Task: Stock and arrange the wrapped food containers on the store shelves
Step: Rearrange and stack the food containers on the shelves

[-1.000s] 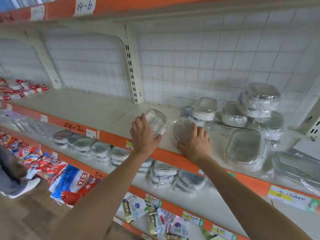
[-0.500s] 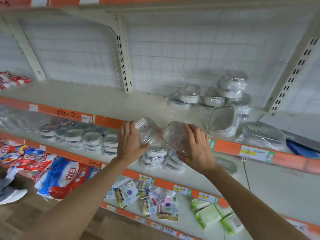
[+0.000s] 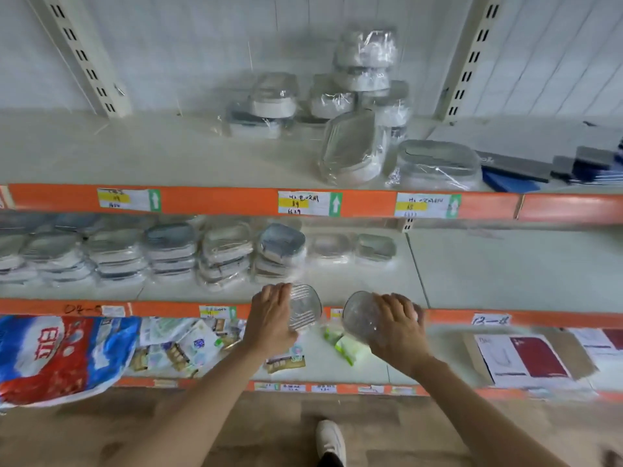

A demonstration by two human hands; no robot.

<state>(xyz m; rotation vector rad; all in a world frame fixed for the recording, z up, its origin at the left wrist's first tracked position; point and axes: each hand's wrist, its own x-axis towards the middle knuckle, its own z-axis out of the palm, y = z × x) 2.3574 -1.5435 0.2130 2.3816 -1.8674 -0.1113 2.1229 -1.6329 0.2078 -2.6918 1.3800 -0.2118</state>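
At middle shelf [image 3: 505,264] edge — left hand [image 3: 269,318] fingers grip ribbed container [image 3: 305,306].

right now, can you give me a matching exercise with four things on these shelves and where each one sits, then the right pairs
Things:
1. ribbed clear container
2. leaning wrapped container
3. red and blue bag
4. green packet

Places:
A. top shelf, propped against the stack
B. bottom shelf, far left
C. in the left hand, in front of the middle shelf's edge
D. bottom shelf, just below the right hand

Pairs: 1-C, 2-A, 3-B, 4-D
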